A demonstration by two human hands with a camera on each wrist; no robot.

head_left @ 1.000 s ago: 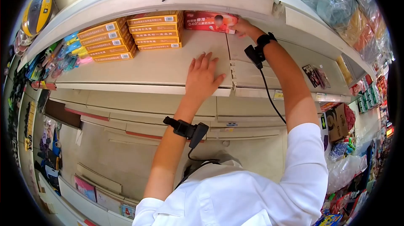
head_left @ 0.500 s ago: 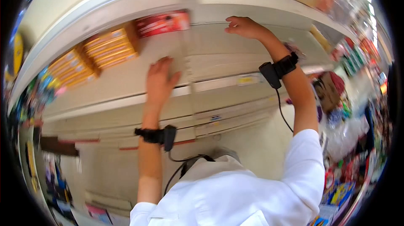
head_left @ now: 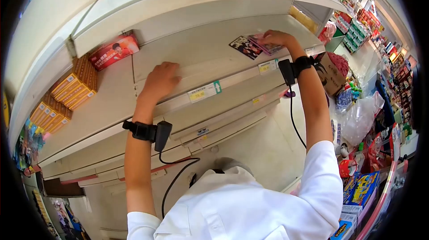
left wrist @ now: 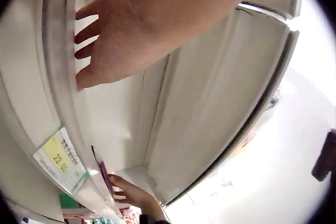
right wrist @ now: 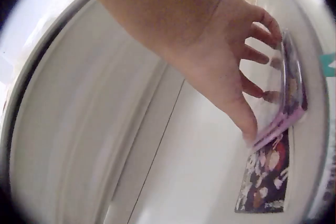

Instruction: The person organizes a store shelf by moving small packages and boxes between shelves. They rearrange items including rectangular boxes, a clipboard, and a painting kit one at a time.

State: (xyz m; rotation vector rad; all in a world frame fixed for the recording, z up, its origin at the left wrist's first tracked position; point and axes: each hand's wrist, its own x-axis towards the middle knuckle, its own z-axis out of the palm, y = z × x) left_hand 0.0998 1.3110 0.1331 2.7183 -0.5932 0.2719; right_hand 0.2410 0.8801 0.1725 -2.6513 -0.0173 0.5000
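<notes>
The right hand [head_left: 278, 38], which a second ago was at the end of the red box [head_left: 115, 51], is now over at a glossy packet [right wrist: 295, 90] lying on the shelf [head_left: 201, 54]. Its grip is spread, thumb at the packet's purple edge and fingers apart over it, not clamped. A dark patterned card [head_left: 246, 47] lies just beside the packet, both well apart from the red box. The left hand [head_left: 161, 81] has crossed the shelf seam [head_left: 133, 67] and is now on the packet's side, near a price tag [head_left: 203, 93]; its grip is empty, the fingers apart. The yellow boxes [head_left: 73, 83] remain stacked near the red box, all farther left in the head view.
</notes>
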